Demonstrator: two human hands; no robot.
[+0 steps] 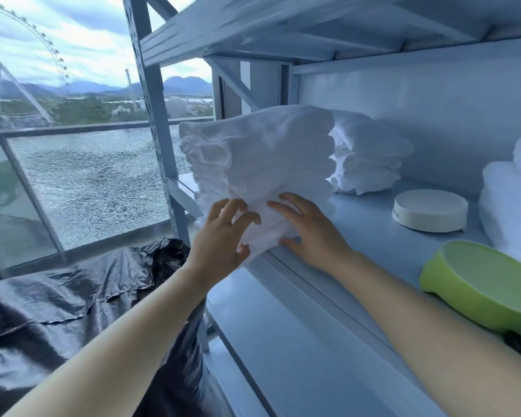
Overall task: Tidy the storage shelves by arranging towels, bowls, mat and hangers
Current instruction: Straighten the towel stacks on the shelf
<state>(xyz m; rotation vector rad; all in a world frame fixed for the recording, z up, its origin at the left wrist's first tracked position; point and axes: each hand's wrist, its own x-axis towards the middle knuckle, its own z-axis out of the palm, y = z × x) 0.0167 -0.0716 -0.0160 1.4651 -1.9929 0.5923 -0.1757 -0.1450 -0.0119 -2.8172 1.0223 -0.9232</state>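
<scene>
Close view into a pale grey metal shelf unit [373, 245]. Just above frame centre, toward 12 o'clock, a tall stack of folded white towels [262, 152], fanned and tilted, lower edge at the front left corner of the shelf board. Left hand [223, 233] at 7 o'clock of the stack, fingers curled with thumb below, gripping the lowest folds. Right hand [310, 230] at 5 o'clock of the stack, fingers nearly straight and spread, pressed flat against the same lower folds, thumb stretched along the shelf's front lip, nothing clasped inside. Both forearms bare, reaching in from 6 o'clock.

Behind the held stack, at its 3 o'clock, a second pile of white towels [370, 158] lying on the board near the back wall. Farther toward 3 o'clock, a shallow round white bowl [430, 210], apart from both piles. At the right edge of the frame, more folded towels [512, 200]. At 4 o'clock, a lime-green bowl [478, 284], tilted at the shelf front, inside showing.

At 9 o'clock, a cracked glass pane [88, 182]. At 8 o'clock, crumpled black plastic sheeting [57, 302]. At 10 o'clock, beyond the glass, a Ferris wheel [54, 51] against hills and cloud.
</scene>
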